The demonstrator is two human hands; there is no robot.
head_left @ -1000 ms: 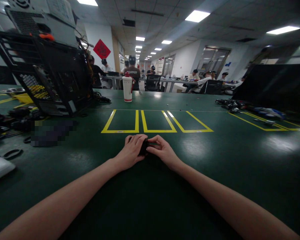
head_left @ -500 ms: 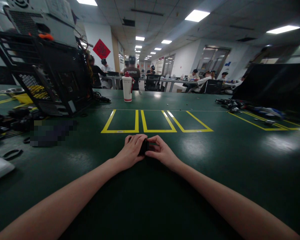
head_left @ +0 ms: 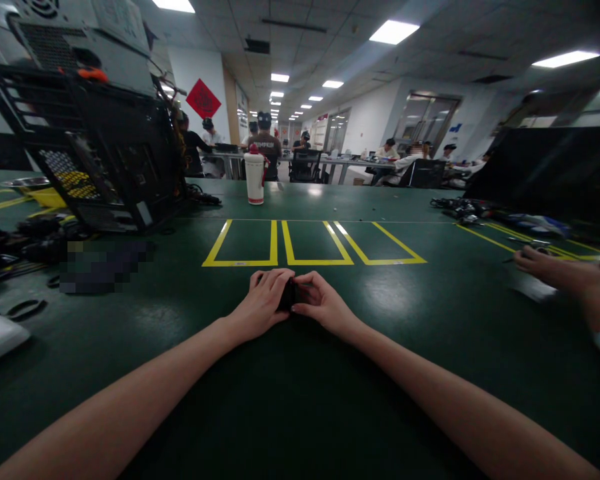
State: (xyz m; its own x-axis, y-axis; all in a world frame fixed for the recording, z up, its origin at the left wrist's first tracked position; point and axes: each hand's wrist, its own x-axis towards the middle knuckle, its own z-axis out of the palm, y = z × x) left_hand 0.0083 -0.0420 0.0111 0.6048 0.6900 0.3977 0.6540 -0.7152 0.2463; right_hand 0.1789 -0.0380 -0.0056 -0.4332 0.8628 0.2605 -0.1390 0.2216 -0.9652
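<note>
My left hand (head_left: 263, 300) is wrapped over a small black object (head_left: 288, 297) on the dark green tabletop (head_left: 290, 387). Most of that object is covered by my fingers, so its kind does not show. At its right side, my right hand (head_left: 325, 303) pinches the edge with thumb and fingertips. Both hands rest low on the table, close together, just in front of three yellow tape frames (head_left: 320, 262).
A black computer case (head_left: 125, 153) with a grey power supply (head_left: 115, 40) on top stands at left. Beyond the tape is a white bottle (head_left: 255, 177). Cables (head_left: 40, 243) lie far left. Another person's hand (head_left: 555, 270) reaches in at right, near a dark screen (head_left: 555, 173).
Another person's hand has come in from the right edge with a blurred whitish thing beneath it. My right fingers shifted slightly against the black object; my left hand stayed in place.
</note>
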